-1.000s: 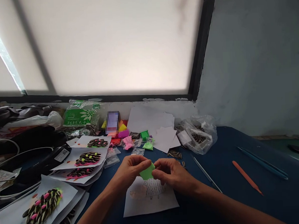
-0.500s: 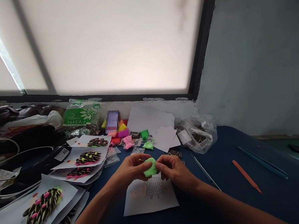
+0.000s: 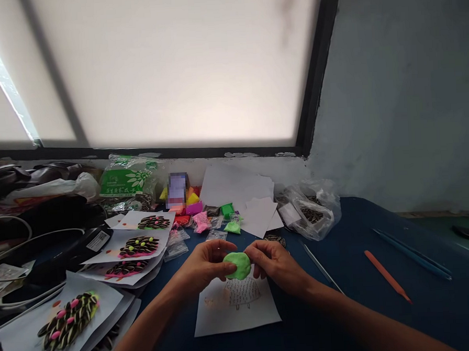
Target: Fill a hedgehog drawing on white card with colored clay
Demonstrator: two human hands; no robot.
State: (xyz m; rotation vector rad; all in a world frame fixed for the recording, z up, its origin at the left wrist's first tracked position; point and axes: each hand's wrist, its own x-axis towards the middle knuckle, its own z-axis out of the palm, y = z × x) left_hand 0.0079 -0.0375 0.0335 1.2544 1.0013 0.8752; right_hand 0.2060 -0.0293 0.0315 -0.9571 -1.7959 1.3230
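Note:
A flattened, roundish piece of light green modelling clay (image 3: pixel 238 266) is held up between both hands. My left hand (image 3: pixel 209 261) pinches its left edge between thumb and fingers. On the opposite side, my right hand (image 3: pixel 271 260) grips the upper right edge with thumb and fingertips. Below the clay lies a white sheet with a drawing (image 3: pixel 237 314): a rounded body filled with short strokes, two small legs, and a faint orange patch at its left. The hands cover the top of the sheet.
Finished seed pictures (image 3: pixel 69 320) are stacked at the left. Small coloured clay packets (image 3: pixel 201 222), blank paper (image 3: pixel 235 186) and a bag of sunflower seeds (image 3: pixel 311 211) stand along the back. A metal stick (image 3: pixel 321 268), an orange tool (image 3: pixel 387 276) and blue tweezers (image 3: pixel 413 254) lie at the right.
The green clay has become wider and flatter, and more of its face shows. My fingers have shifted along its edge; both hands stay over the drawing.

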